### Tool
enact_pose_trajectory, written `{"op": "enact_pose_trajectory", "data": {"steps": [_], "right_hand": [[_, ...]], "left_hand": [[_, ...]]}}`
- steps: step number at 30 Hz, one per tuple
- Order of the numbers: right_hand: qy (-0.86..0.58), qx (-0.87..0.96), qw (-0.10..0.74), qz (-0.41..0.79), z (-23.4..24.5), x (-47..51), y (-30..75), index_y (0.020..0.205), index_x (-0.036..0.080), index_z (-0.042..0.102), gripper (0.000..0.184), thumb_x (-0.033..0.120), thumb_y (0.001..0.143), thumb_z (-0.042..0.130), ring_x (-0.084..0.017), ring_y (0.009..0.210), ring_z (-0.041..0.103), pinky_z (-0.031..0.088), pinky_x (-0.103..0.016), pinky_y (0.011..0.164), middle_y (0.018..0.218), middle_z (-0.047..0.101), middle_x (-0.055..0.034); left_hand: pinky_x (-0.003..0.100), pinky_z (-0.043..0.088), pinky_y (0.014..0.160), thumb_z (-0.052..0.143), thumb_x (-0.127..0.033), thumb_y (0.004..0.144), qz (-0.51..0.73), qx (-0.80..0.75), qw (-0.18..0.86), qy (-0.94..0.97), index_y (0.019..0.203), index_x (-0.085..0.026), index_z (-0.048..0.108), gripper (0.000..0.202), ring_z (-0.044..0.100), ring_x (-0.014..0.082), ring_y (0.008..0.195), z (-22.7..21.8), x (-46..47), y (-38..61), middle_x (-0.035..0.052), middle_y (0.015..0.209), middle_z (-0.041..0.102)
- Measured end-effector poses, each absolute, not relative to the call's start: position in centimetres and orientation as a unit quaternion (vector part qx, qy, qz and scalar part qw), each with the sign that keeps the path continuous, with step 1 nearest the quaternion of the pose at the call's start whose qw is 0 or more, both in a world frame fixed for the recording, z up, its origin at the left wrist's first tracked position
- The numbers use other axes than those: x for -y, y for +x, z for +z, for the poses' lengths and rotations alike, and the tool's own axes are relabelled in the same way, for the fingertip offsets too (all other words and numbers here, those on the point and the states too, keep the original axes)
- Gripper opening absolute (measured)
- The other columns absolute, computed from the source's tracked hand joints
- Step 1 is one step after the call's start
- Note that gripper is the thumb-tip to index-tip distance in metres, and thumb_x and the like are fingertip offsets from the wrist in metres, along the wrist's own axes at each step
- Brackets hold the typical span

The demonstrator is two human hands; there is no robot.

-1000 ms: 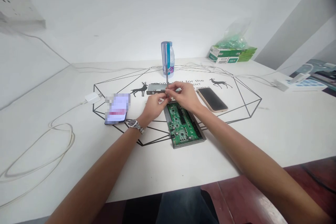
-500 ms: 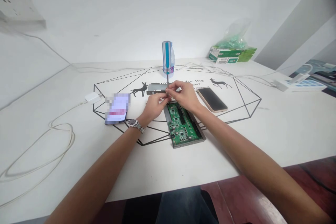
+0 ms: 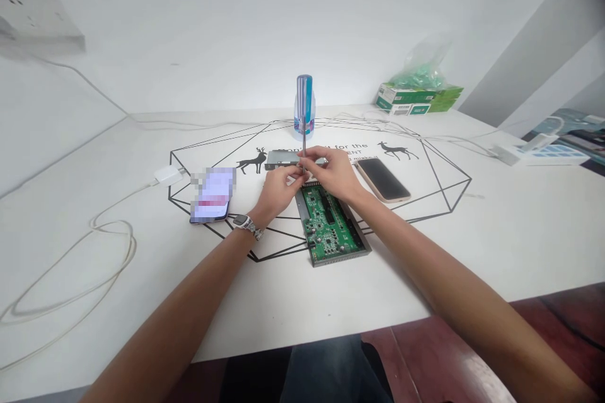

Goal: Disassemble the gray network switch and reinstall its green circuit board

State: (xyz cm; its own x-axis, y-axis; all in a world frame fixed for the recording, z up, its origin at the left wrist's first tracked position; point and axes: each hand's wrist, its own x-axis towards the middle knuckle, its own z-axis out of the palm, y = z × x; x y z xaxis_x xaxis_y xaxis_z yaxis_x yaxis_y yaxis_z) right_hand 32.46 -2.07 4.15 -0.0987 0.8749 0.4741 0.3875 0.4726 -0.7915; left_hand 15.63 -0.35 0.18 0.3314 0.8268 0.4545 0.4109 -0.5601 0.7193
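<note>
A screwdriver [image 3: 305, 96] with a blue and clear handle stands upright, handle at the top. My right hand [image 3: 332, 170] pinches its thin metal shaft between thumb and fingers. Close beside it, my left hand [image 3: 280, 190], with a watch [image 3: 244, 223] on the wrist, is closed near the shaft's lower end. Whatever its fingertips hold is hidden, as is the screwdriver's tip. Just below the hands, a green circuit board [image 3: 328, 220] lies in a shallow metal tray-like case [image 3: 343, 258]. Behind the fingers is a flat grey metal piece [image 3: 281, 157], partly covered.
A phone with a lit screen [image 3: 213, 195] lies left, a dark-screened phone [image 3: 384, 179] right. A bottle [image 3: 297, 127] stands behind the screwdriver. Green-and-white boxes [image 3: 409, 97] sit at the back right, near a power strip [image 3: 534, 152]. A white cable [image 3: 127, 239] loops across the left side.
The screwdriver has turned about its shaft, and its handle has shifted slightly right. Both hands stay at almost the same spot above the board.
</note>
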Motion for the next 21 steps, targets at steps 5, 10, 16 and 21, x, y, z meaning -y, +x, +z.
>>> {"op": "enact_pose_trajectory", "data": {"steps": [5, 10, 16, 21], "right_hand": [[-0.464, 0.682, 0.516, 0.230, 4.35, 2.04, 32.31, 0.079, 0.018, 0.070, 0.013, 0.030, 0.083, 0.072, -0.017, 0.072, 0.062, 0.049, -0.031, 0.071, 0.076, 0.072, -0.0022], [-0.467, 0.668, 0.531, 0.231, 4.56, 2.11, 32.05, 0.070, 0.021, 0.060, 0.022, 0.030, 0.079, 0.077, -0.014, 0.065, 0.056, 0.048, -0.032, 0.068, 0.067, 0.063, 0.0016], [-0.456, 0.684, 0.516, 0.241, 4.52, 2.35, 32.16, 0.086, 0.021, 0.071, 0.012, 0.031, 0.081, 0.074, -0.019, 0.080, 0.065, 0.052, -0.033, 0.073, 0.081, 0.072, -0.0026], [-0.454, 0.690, 0.507, 0.247, 4.40, 2.21, 32.29, 0.093, 0.019, 0.076, 0.016, 0.030, 0.085, 0.068, -0.020, 0.080, 0.068, 0.053, -0.034, 0.074, 0.083, 0.075, -0.0037]], "left_hand": [[0.035, 0.053, 0.082, 0.062, -0.035, 0.094, 0.419, -0.401, 0.238, 0.779, 0.096, -0.019, 0.077, 0.021, 0.070, 0.0230, 0.089, -0.10, 0.55, 15.98, 0.0062, 0.099, 0.080], [0.033, 0.054, 0.078, 0.071, -0.040, 0.089, 0.450, -0.416, 0.253, 0.748, 0.087, -0.019, 0.073, 0.021, 0.070, 0.0216, 0.081, -0.11, 0.70, 16.33, 0.0057, 0.089, 0.079], [0.035, 0.054, 0.079, 0.063, -0.046, 0.094, 0.432, -0.401, 0.250, 0.768, 0.088, -0.018, 0.076, 0.031, 0.070, 0.0230, 0.083, -0.05, 0.38, 15.89, 0.0068, 0.091, 0.080], [0.036, 0.052, 0.083, 0.056, -0.034, 0.096, 0.408, -0.389, 0.222, 0.796, 0.092, -0.020, 0.077, 0.025, 0.069, 0.0239, 0.088, -0.21, 0.26, 15.70, 0.0058, 0.097, 0.081]]}}
